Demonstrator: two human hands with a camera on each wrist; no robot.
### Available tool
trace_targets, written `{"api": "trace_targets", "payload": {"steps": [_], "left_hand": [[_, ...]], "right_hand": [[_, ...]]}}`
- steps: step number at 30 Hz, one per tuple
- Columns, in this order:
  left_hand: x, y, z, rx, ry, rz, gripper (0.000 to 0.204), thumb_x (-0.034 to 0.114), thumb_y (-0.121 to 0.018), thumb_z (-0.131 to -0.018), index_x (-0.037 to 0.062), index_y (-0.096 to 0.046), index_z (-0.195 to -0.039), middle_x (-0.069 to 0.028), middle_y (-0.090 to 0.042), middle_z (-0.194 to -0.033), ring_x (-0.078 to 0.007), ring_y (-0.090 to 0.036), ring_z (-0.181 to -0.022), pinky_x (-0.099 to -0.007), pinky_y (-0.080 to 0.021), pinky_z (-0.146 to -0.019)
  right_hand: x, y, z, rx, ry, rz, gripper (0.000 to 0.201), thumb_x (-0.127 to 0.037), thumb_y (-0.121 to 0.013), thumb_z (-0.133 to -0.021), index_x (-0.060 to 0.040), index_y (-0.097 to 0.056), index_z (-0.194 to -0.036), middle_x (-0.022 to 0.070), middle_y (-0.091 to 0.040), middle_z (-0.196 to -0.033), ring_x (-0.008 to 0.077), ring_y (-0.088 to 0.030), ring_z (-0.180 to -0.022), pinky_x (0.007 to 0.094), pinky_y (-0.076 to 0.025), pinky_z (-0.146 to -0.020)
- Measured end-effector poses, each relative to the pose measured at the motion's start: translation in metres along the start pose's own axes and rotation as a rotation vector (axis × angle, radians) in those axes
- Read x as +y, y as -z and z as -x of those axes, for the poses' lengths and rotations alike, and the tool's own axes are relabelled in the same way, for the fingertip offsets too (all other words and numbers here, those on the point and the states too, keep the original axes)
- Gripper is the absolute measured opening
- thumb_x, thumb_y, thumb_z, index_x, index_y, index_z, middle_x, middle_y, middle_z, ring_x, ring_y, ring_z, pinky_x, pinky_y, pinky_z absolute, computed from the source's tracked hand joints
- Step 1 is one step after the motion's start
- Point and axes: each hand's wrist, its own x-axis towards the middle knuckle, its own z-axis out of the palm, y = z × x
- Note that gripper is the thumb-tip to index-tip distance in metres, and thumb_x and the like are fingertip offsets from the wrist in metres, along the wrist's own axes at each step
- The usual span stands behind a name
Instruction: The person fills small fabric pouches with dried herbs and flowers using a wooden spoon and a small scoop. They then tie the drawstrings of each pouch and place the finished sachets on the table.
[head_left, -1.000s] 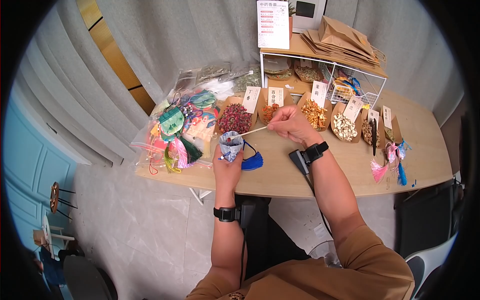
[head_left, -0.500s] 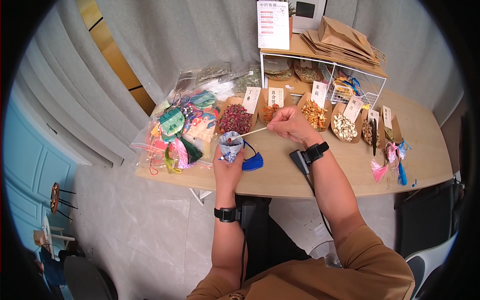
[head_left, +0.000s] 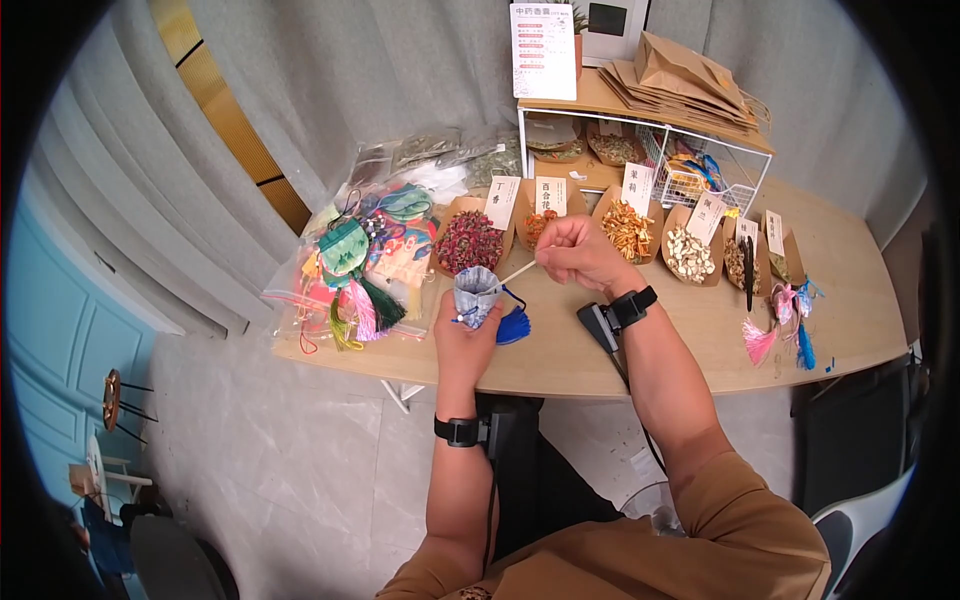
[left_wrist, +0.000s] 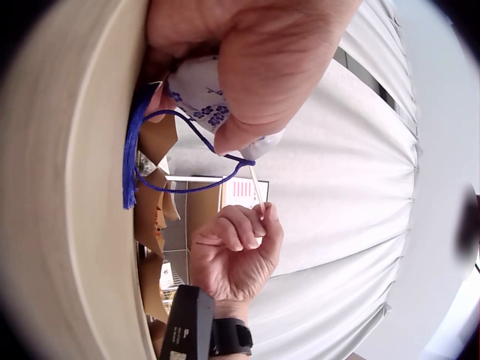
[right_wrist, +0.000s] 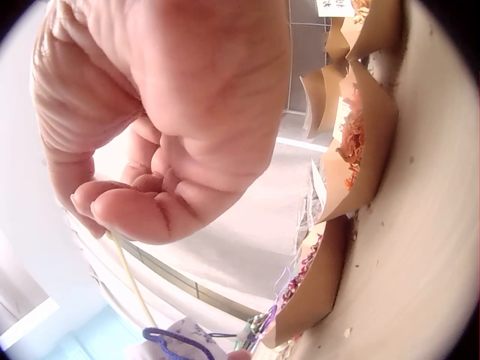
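Note:
My left hand (head_left: pixel 466 350) grips a small white pouch (head_left: pixel 476 292) with its mouth facing up. In the left wrist view the pouch (left_wrist: pixel 201 101) shows blue flowers, and a blue cord (left_wrist: pixel 196 187) loops from it. A blue tassel (head_left: pixel 513 326) hangs at the pouch's right. My right hand (head_left: pixel 582 252) pinches a thin pale stick (head_left: pixel 518 271) between thumb and fingertips. The stick slants down to the pouch's mouth; its lower end is hidden there. In the right wrist view the stick (right_wrist: pixel 133 283) runs from the fingertips toward the pouch (right_wrist: pixel 184 335).
Paper trays of dried red buds (head_left: pixel 470 240), orange petals (head_left: pixel 627 231) and white pieces (head_left: pixel 689 254) line the table (head_left: pixel 660 350) behind my hands. Tasselled pouches on plastic (head_left: pixel 345 248) lie left, more tassels (head_left: pixel 760 341) right. A shelf (head_left: pixel 560 104) with paper bags (head_left: pixel 690 85) stands at the back.
My left hand has moved slightly right with the pouch and tassel, and the pouch stands more upright. The stick slants more steeply; my right hand has barely moved.

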Motion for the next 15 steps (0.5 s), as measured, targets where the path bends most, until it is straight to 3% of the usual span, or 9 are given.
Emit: {"api": "trace_targets", "payload": {"steps": [8,15], "left_hand": [[-0.0018,-0.0011,-0.0018,-0.016,-0.011,0.1,0.024,0.002,-0.069,-0.083,0.0006,-0.057,-0.104,-0.0042,-0.065,-0.092,-0.009,-0.06,-0.081,-0.0251,-0.05,-0.072],[-0.004,0.001,-0.0015,-0.06,0.027,0.145,0.03,0.001,-0.068,-0.085,-0.0002,-0.058,-0.114,-0.0026,-0.065,-0.099,-0.0095,-0.059,-0.088,-0.0243,-0.049,-0.078]], "right_hand": [[0.0021,0.0064,0.0028,-0.111,0.065,-0.229,0.005,-0.002,-0.069,-0.084,-0.0006,-0.065,-0.082,0.005,-0.06,-0.063,0.0115,-0.056,-0.052,0.0237,-0.042,-0.047],[0.0044,0.0092,-0.0009,-0.034,0.092,-0.245,0.006,-0.003,-0.067,-0.086,-0.001,-0.065,-0.081,0.0047,-0.059,-0.062,0.0116,-0.055,-0.052,0.0238,-0.043,-0.047]]}}
